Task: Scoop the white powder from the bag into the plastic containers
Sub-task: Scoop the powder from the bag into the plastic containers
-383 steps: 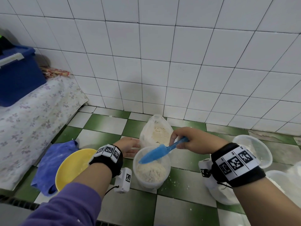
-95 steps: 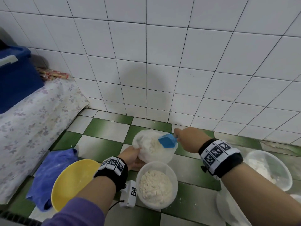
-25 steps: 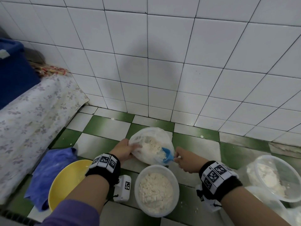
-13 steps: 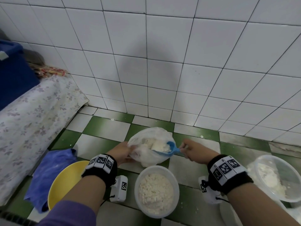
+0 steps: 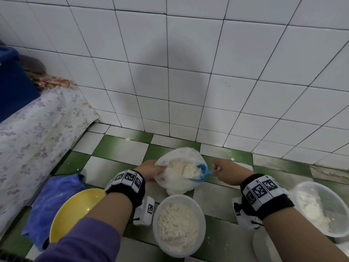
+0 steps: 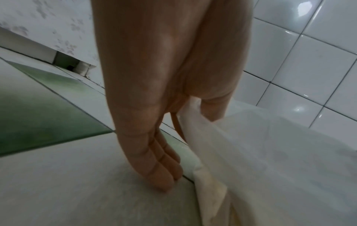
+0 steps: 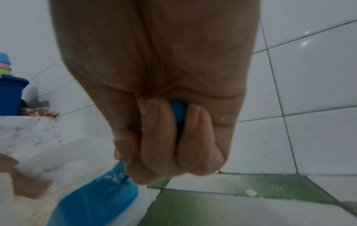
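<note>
A clear plastic bag point(image 5: 175, 184) of white powder lies on the green-and-white tiles. My left hand point(image 5: 151, 170) pinches its left rim; in the left wrist view the thumb point(image 6: 212, 110) clamps the bag's edge point(image 6: 195, 122) while the other fingers point(image 6: 154, 160) point down to the tiles. My right hand point(image 5: 226, 173) grips the handle of a blue scoop point(image 5: 203, 172), whose bowl sits in the bag's mouth, heaped with powder. The right wrist view shows the fingers point(image 7: 160, 137) curled round the blue handle point(image 7: 178, 113). A round plastic container point(image 5: 179, 224) nearly full of powder stands just in front of the bag.
A second plastic container point(image 5: 319, 207) with some powder stands at the right. A yellow bowl point(image 5: 75, 210) and a blue cloth point(image 5: 51, 201) lie at the left. A floral-covered ledge point(image 5: 37, 133) with a blue bin point(image 5: 13, 87) is beyond them. The white tiled wall point(image 5: 188, 72) rises close behind the bag.
The scoop dug low into the bag a second ago; it has come up heaped with powder at the bag's mouth. The left hand has kept its hold on the rim.
</note>
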Demonstrator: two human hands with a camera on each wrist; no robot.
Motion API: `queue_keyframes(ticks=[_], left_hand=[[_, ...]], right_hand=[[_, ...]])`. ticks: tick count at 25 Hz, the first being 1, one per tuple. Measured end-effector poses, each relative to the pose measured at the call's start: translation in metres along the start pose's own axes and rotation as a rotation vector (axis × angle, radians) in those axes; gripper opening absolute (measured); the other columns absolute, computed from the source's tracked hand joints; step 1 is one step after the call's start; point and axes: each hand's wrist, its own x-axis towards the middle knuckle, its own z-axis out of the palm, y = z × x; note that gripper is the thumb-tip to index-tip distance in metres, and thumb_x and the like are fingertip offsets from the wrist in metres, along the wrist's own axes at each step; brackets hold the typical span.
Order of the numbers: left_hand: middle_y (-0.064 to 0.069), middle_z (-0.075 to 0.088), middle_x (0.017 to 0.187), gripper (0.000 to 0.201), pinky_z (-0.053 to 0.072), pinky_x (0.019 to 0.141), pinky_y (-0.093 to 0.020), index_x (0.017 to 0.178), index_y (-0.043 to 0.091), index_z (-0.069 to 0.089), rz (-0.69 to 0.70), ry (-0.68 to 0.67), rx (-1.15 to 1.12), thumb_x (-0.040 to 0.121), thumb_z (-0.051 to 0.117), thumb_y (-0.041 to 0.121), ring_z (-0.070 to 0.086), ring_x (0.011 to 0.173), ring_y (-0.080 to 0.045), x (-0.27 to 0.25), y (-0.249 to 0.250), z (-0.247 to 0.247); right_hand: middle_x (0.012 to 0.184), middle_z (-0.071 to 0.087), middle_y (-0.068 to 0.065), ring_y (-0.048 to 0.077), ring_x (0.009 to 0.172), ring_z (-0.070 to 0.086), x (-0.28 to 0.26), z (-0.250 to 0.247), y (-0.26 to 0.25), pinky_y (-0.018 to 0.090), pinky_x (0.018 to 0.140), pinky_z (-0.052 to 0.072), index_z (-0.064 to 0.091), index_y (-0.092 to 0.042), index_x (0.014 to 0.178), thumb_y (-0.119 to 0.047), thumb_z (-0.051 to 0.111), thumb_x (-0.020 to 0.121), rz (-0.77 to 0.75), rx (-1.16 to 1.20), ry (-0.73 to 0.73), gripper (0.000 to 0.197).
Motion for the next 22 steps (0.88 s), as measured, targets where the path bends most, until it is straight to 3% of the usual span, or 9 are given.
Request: queue_keyframes(ticks=[4,7,10,12,14,17,19,22], left_hand=[[-0.022,0.067,0.111,0.046,0.055,0.088,-0.051,0.113,0.001,0.065,0.038,0.017,0.003,0.071,0.06,0.019,0.066,0.101,-0.036,0.011,0.0,-0.001],[-0.024,0.064,0.117,0.047,0.054,0.089,-0.053,0.122,0.002,0.059,0.015,-0.015,-0.123,0.077,0.057,0.015,0.064,0.105,-0.038,0.012,0.003,0.003],[-0.017,0.065,0.121,0.027,0.05,0.095,-0.042,0.123,0.007,0.058,0.066,-0.145,-0.213,0.098,0.048,0.011,0.062,0.112,-0.031,0.001,0.015,0.02],[-0.013,0.066,0.122,0.023,0.048,0.098,-0.039,0.12,0.013,0.059,0.091,-0.23,-0.209,0.101,0.045,0.013,0.062,0.113,-0.027,-0.002,0.018,0.027],[-0.014,0.064,0.124,0.026,0.046,0.101,-0.039,0.124,0.011,0.057,0.085,-0.235,-0.197,0.101,0.046,0.014,0.06,0.116,-0.028,-0.001,0.017,0.028],[-0.017,0.061,0.129,0.037,0.044,0.105,-0.042,0.135,0.002,0.05,0.042,-0.186,-0.236,0.101,0.047,0.016,0.058,0.12,-0.03,0.002,0.011,0.022],[-0.015,0.064,0.126,0.037,0.047,0.102,-0.044,0.134,0.008,0.052,0.049,-0.204,-0.25,0.099,0.051,0.021,0.061,0.117,-0.03,-0.004,0.01,0.017],[-0.013,0.069,0.115,0.046,0.057,0.087,-0.043,0.125,0.013,0.056,-0.033,-0.204,-0.093,0.086,0.07,0.033,0.068,0.104,-0.029,-0.021,0.01,0.007]], right_hand=[[0.102,0.062,0.008,0.019,0.082,0.049,-0.002,-0.004,0.01,0.028,0.07,0.038,0.048,-0.014,0.094,-0.019,0.041,0.097,0.022,-0.095,0.011,0.009],[0.105,0.062,0.007,0.018,0.081,0.049,0.001,-0.002,0.01,0.022,0.062,0.035,0.049,-0.015,0.092,-0.019,0.042,0.097,0.017,-0.092,-0.01,0.009],[0.1,0.061,0.006,0.017,0.082,0.049,0.004,0.002,0.009,0.019,0.059,0.034,0.05,-0.014,0.092,-0.018,0.043,0.096,0.007,-0.066,-0.041,0.009],[0.096,0.058,0.004,0.017,0.083,0.048,0.005,0.004,0.009,0.022,0.064,0.036,0.05,-0.014,0.093,-0.017,0.044,0.096,0.003,-0.036,-0.05,0.007],[0.092,0.056,0.003,0.017,0.081,0.048,0.007,0.008,0.009,0.024,0.066,0.037,0.049,-0.014,0.092,-0.018,0.046,0.095,-0.002,0.001,-0.058,0.006],[0.076,0.053,-0.001,0.012,0.065,0.045,0.01,0.019,0.012,0.02,0.057,0.035,0.048,-0.015,0.089,-0.02,0.047,0.096,0.026,0.171,-0.084,0.009],[0.069,0.051,-0.002,0.009,0.055,0.04,0.01,0.025,0.015,0.017,0.051,0.034,0.047,-0.018,0.085,-0.021,0.046,0.098,0.053,0.309,-0.102,0.013],[0.065,0.052,-0.001,0.008,0.05,0.039,0.007,0.025,0.02,0.015,0.044,0.033,0.048,-0.017,0.087,-0.021,0.044,0.099,0.051,0.438,-0.086,0.013]])
